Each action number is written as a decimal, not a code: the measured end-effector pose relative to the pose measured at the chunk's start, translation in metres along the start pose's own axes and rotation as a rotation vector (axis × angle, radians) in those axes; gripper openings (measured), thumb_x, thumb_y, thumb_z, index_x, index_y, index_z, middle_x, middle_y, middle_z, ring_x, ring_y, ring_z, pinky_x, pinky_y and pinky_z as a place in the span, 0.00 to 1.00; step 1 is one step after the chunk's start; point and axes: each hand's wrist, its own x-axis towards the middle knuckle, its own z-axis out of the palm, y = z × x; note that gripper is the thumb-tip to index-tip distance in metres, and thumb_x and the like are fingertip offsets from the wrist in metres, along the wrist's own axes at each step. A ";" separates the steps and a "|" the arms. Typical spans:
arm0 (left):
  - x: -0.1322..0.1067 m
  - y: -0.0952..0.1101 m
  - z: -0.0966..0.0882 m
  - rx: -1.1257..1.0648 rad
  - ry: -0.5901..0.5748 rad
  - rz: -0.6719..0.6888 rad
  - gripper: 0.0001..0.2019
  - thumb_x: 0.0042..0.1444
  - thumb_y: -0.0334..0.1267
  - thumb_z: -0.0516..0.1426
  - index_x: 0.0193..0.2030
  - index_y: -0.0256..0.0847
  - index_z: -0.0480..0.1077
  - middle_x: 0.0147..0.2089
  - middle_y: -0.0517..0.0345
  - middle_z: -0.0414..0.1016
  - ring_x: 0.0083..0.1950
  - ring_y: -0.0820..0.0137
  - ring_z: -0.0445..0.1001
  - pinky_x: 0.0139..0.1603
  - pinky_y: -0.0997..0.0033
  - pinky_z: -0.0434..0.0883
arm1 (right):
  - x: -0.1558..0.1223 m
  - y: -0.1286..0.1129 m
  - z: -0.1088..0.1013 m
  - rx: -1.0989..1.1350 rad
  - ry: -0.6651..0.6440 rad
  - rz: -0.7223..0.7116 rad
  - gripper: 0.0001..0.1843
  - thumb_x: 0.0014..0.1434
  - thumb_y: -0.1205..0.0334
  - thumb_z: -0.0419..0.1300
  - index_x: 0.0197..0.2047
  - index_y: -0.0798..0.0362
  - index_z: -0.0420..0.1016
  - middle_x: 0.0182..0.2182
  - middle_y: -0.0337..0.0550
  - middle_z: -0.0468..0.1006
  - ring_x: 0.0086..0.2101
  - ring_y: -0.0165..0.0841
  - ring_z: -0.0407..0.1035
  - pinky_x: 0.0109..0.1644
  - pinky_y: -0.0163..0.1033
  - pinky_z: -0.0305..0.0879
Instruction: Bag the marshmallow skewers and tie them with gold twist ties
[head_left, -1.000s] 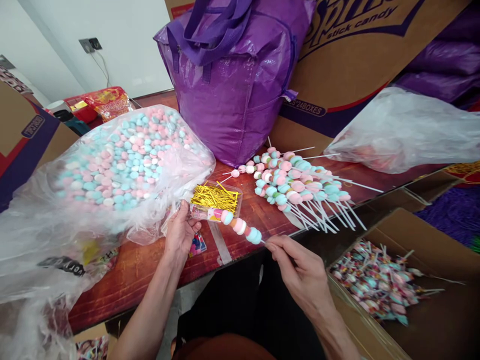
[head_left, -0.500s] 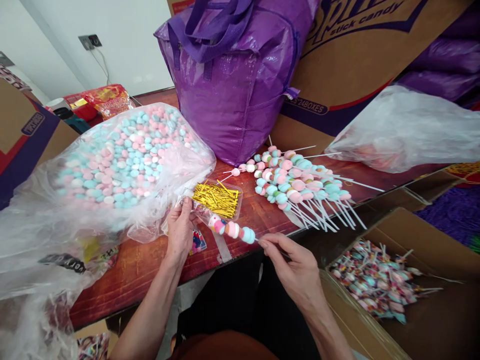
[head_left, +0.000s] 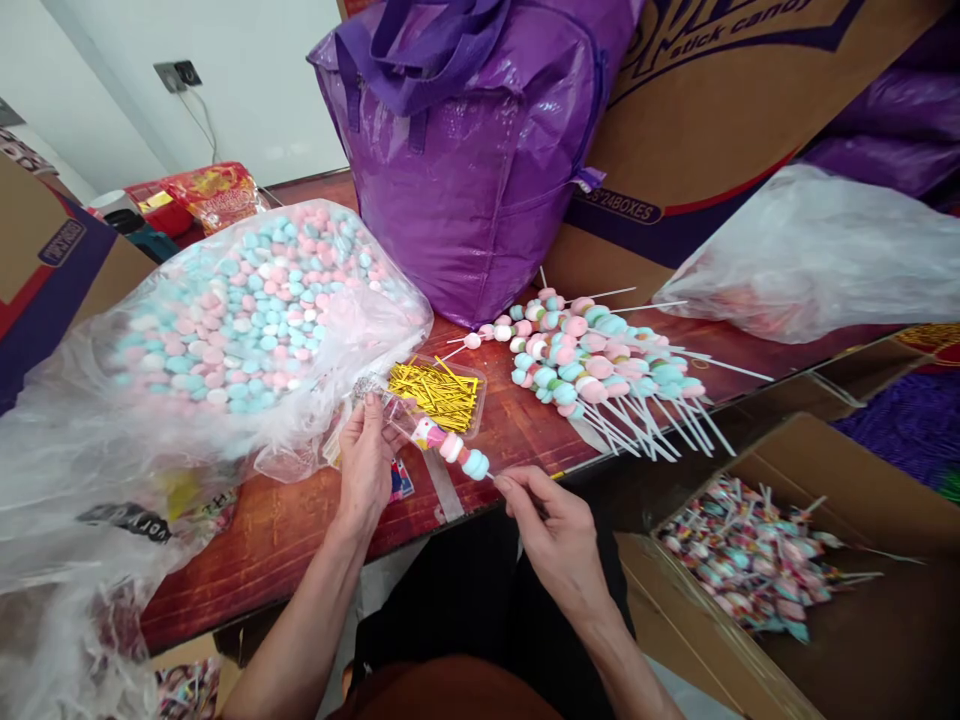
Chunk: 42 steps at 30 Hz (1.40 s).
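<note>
My right hand (head_left: 551, 525) pinches the white stick of a marshmallow skewer (head_left: 456, 451) with pink and blue pieces. The skewer's tip is partly inside a small clear printed wrapper bag (head_left: 409, 425), which my left hand (head_left: 365, 462) holds by its mouth at the table's front edge. Behind the skewer sits a clear tray of gold twist ties (head_left: 437, 392). A pile of bare marshmallow skewers (head_left: 592, 362) lies to the right on the red-brown table (head_left: 285, 530).
A big clear bag of loose pink and blue marshmallows (head_left: 240, 310) fills the left. A purple tote (head_left: 480, 150) and cardboard boxes stand behind. A carton of wrapped skewers (head_left: 750, 570) sits lower right, another plastic bag (head_left: 810, 250) upper right.
My right hand has pushed the skewer leftward, so more of its marshmallows are inside the wrapper bag held by my left hand. Both hands shifted slightly left.
</note>
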 end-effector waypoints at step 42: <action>-0.017 -0.002 -0.003 0.155 -0.258 -0.338 0.25 0.44 0.59 0.67 0.34 0.35 0.77 0.34 0.46 0.82 0.41 0.59 0.82 0.42 0.64 0.78 | 0.004 -0.013 0.033 0.020 -0.017 -0.014 0.13 0.68 0.61 0.52 0.32 0.52 0.71 0.22 0.34 0.70 0.21 0.26 0.63 0.28 0.32 0.61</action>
